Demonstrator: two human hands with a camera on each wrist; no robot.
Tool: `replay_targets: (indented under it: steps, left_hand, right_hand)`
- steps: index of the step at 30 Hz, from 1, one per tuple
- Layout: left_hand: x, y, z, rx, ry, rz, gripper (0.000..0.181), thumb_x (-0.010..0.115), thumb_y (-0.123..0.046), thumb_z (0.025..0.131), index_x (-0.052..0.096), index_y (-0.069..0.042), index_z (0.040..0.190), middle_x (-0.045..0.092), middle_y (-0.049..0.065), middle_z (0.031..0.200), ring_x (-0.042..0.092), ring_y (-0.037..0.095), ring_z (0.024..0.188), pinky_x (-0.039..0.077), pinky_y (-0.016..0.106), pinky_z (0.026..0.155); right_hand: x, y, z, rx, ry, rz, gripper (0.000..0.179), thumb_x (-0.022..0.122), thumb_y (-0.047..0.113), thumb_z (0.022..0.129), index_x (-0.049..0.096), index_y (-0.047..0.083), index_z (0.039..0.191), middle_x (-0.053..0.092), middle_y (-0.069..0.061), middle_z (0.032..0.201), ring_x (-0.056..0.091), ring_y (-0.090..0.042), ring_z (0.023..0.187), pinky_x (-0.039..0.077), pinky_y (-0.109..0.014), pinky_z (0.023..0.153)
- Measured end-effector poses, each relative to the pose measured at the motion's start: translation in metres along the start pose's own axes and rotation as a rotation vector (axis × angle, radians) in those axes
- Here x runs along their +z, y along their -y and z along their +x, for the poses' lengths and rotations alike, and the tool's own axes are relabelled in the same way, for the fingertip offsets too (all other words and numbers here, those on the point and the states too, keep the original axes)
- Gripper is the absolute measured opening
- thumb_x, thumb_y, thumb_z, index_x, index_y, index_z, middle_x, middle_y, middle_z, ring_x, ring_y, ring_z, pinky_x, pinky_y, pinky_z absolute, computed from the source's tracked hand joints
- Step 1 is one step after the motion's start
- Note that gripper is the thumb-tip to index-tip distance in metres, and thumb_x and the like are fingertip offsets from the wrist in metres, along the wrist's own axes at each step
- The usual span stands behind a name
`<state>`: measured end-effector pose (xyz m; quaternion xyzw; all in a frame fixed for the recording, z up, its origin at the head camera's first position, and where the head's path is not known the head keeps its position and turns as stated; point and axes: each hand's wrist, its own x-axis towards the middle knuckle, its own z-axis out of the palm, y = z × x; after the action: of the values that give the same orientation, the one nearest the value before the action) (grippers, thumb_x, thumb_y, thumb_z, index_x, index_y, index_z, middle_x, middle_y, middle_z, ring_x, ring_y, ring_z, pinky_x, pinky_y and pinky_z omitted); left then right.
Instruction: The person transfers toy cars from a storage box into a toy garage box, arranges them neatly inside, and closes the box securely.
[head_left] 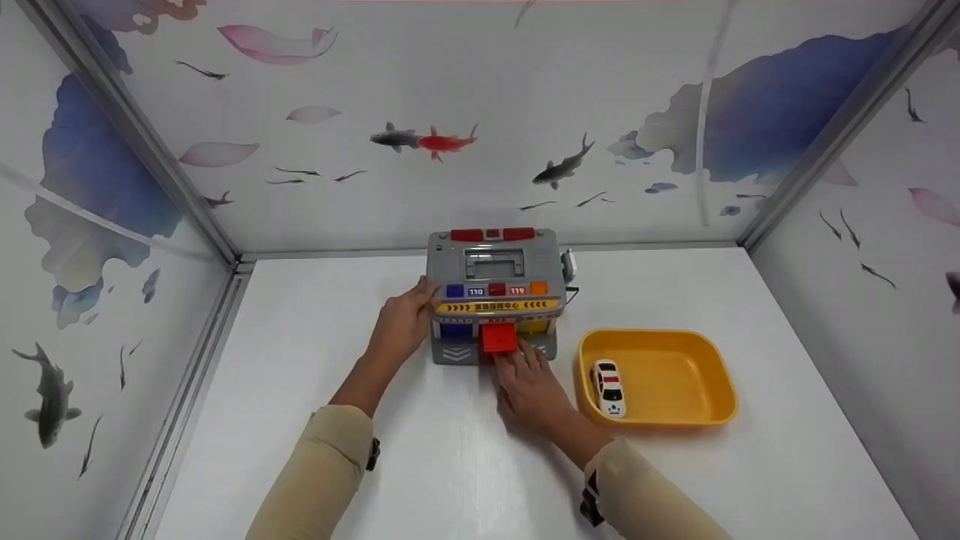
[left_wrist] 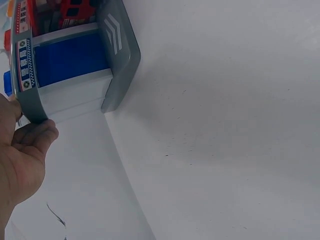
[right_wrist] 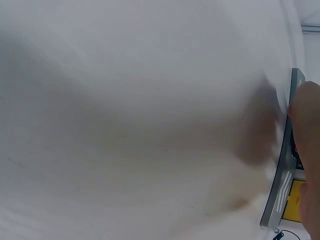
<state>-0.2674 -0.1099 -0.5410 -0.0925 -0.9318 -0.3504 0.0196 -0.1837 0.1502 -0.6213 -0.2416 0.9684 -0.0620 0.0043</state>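
Pinching the toy stn (head_left: 495,300) w/ yr L hand (head_left: 401,322), you've got yr R hand (head_left: 529,386) by its red flap (head_left: 499,337); R tips part hid, can't tell grip. Stn's on white tbl (head_left: 442,457), near yellow tray (head_left: 675,382).

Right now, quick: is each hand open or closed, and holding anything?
Left hand: closed, gripping the gray toy station at its left edge.
Right hand: fingers near the red flap; open or closed, can't tell.

Smooth plastic toy station (head_left: 493,306), faintly glossy plastic tray (head_left: 675,379), matt cloth sleeves (head_left: 311,465), smooth tabletop (head_left: 442,450)
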Motion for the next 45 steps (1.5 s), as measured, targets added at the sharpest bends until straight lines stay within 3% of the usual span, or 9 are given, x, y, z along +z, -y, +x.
replay_targets:
  steps: [8,12,18,25,35,45]
  left_hand:
    - [0.0,0.0,-0.001,-0.013,0.016,0.008,0.045,0.056,-0.035,0.116,0.062,-0.02,0.159,0.047,0.014,0.17,0.053,0.032,0.156,0.048,0.048,0.128]
    - [-0.001,-0.001,-0.001,-0.022,0.015,-0.005,0.045,0.057,-0.035,0.116,0.062,-0.02,0.158,0.047,0.013,0.17,0.053,0.032,0.156,0.047,0.049,0.129]
    - [0.001,0.001,0.001,-0.005,0.005,0.005,0.045,0.058,-0.034,0.116,0.063,-0.016,0.157,0.05,0.015,0.168,0.055,0.033,0.155,0.048,0.049,0.128]
    - [0.0,0.001,0.001,-0.005,-0.002,-0.002,0.044,0.059,-0.032,0.116,0.063,-0.016,0.157,0.051,0.015,0.167,0.055,0.032,0.155,0.048,0.049,0.128]
    - [-0.001,0.0,0.0,-0.008,-0.01,-0.014,0.045,0.059,-0.034,0.115,0.063,-0.018,0.157,0.051,0.012,0.168,0.054,0.03,0.156,0.048,0.048,0.128]
    - [-0.001,0.0,0.0,-0.007,0.002,-0.008,0.045,0.057,-0.034,0.116,0.062,-0.016,0.158,0.05,0.013,0.169,0.054,0.032,0.156,0.047,0.049,0.129]
  right_hand:
    - [-0.007,-0.002,0.0,0.06,0.152,0.114,0.079,0.061,0.05,0.109,0.028,0.024,0.175,0.027,-0.017,0.183,0.019,-0.048,0.171,0.022,-0.071,0.138]
    - [-0.01,-0.003,0.0,0.061,0.162,0.128,0.08,0.062,0.053,0.106,0.029,0.029,0.175,0.027,-0.017,0.184,0.017,-0.049,0.171,0.021,-0.072,0.138]
    - [-0.011,0.0,0.0,0.08,0.148,0.12,0.08,0.061,0.053,0.107,0.029,0.027,0.175,0.026,-0.021,0.183,0.014,-0.05,0.172,0.02,-0.074,0.137]
    - [-0.006,0.004,0.001,0.057,0.116,0.019,0.079,0.058,0.051,0.109,0.029,0.02,0.176,0.03,-0.019,0.182,0.014,-0.045,0.173,0.022,-0.071,0.138]
    - [-0.011,0.012,0.009,0.097,0.2,0.016,0.073,0.051,0.052,0.114,0.03,0.02,0.176,0.027,-0.007,0.185,0.012,-0.04,0.175,0.015,-0.072,0.139]
    - [-0.014,0.014,0.022,0.114,0.249,-0.053,0.07,0.047,0.055,0.115,0.039,0.016,0.172,0.036,-0.007,0.182,0.017,-0.04,0.174,0.018,-0.077,0.136]
